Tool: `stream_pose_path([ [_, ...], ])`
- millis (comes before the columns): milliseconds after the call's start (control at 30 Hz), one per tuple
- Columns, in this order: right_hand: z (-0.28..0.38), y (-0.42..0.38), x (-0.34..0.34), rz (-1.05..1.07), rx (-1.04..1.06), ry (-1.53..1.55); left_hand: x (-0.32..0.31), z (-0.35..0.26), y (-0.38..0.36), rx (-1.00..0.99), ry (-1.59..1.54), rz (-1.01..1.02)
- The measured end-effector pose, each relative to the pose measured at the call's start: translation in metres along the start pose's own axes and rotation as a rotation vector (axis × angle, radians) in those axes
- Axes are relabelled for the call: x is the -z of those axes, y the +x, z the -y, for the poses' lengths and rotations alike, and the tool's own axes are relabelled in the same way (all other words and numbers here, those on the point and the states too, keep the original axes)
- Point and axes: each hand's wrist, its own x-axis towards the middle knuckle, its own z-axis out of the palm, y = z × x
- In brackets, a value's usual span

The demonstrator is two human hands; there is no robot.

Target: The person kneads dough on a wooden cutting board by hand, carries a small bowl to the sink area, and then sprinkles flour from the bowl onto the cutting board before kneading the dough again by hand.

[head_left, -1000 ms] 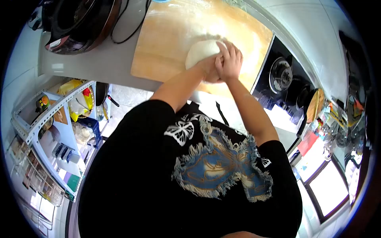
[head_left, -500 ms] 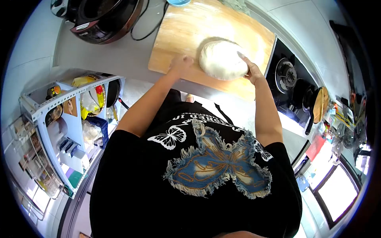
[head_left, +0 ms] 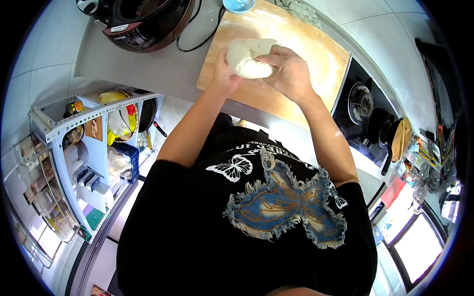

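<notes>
A pale lump of dough (head_left: 249, 53) is between my two hands, over the left part of a wooden board (head_left: 316, 61). My left hand (head_left: 226, 73) grips its left edge, the fingers partly hidden beneath it. My right hand (head_left: 290, 71) clasps its right side, thumb pressed on the top and fingers curled round the far edge. The near side of the dough bulges in a smooth fold, while its far part looks flatter and rougher. Light flour marks the board around it.
A small blue bowl (head_left: 239, 5) and a crumpled cloth (head_left: 302, 13) are at the board's far edge. To the left stands a dark cooker (head_left: 148, 29) with a black cord (head_left: 210, 39). A gas hob (head_left: 361, 102) adjoins the board's right side. A white shelf rack (head_left: 89, 120) is at lower left.
The dough has moved left from the middle of the board and turned from a smooth round into a folded shape. My left hand, a loose fist before, has taken hold of it too.
</notes>
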Motion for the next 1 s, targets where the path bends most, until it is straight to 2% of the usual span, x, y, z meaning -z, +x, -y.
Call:
stream_pose_path([
  [33,0.004,0.004,-0.001,-0.007,-0.002,0.059,-0.011,-0.014,-0.02,0.003,-0.001,-0.004],
  [100,-0.001,0.012,-0.01,0.038,-0.083,0.104,-0.021,-0.038,-0.046,0.054,0.263,-0.54],
  [133,-0.011,0.016,-0.024,0.035,-0.265,0.354,-0.009,-0.046,-0.049,0.058,0.266,-0.546],
  [167,-0.021,0.023,-0.036,0.029,-0.444,0.603,0.005,-0.055,-0.052,0.059,0.439,-0.55],
  [200,-0.028,0.031,-0.039,0.134,-0.587,0.769,0.015,-0.059,-0.053,0.058,0.613,-0.549],
  [233,-0.039,0.034,-0.049,0.133,-0.588,0.772,0.019,-0.06,-0.046,0.059,0.617,-0.55],
  [300,-0.069,0.029,-0.084,0.077,-0.876,1.042,0.024,-0.061,-0.026,0.072,1.316,-0.563],
  [333,-0.087,0.024,-0.097,0.079,-0.874,1.04,0.022,-0.064,-0.022,0.07,1.313,-0.565],
  [400,-0.121,0.011,-0.111,0.05,-0.87,0.983,0.014,-0.068,-0.015,0.006,1.936,-0.39],
  [433,-0.124,0.011,-0.104,0.055,-0.878,0.981,0.017,-0.062,-0.011,0.015,1.933,-0.39],
  [500,-0.131,0.015,-0.093,0.188,-0.678,0.382,0.021,-0.048,0.004,-0.874,2.206,-0.073],
  [533,-0.125,0.021,-0.095,0.126,-0.634,0.064,0.017,-0.038,0.011,-0.86,2.206,-0.068],
  [567,-0.116,0.027,-0.1,0.129,-0.64,0.066,0.012,-0.029,0.022,-0.913,2.211,0.089],
  [600,-0.096,0.041,-0.1,0.012,-0.451,0.007,0.007,-0.022,0.034,-0.971,2.207,0.251],
  [633,-0.078,0.052,-0.105,-0.1,-0.26,-0.053,0.007,-0.015,0.042,-0.971,2.206,0.257],
  [700,-0.069,0.058,-0.135,0.081,-0.17,0.056,0.016,0.004,0.059,-0.644,2.874,0.25],
  [733,-0.063,0.059,-0.146,0.079,-0.174,0.056,0.023,0.01,0.064,-0.715,2.726,0.171],
  [800,-0.05,0.05,-0.16,-0.054,-0.133,-0.212,0.03,0.014,0.07,-0.68,2.674,0.142],
  [1000,-0.06,0.062,-0.164,-0.068,-0.163,-0.16,0.032,0.008,0.088,-0.469,2.717,0.19],
])
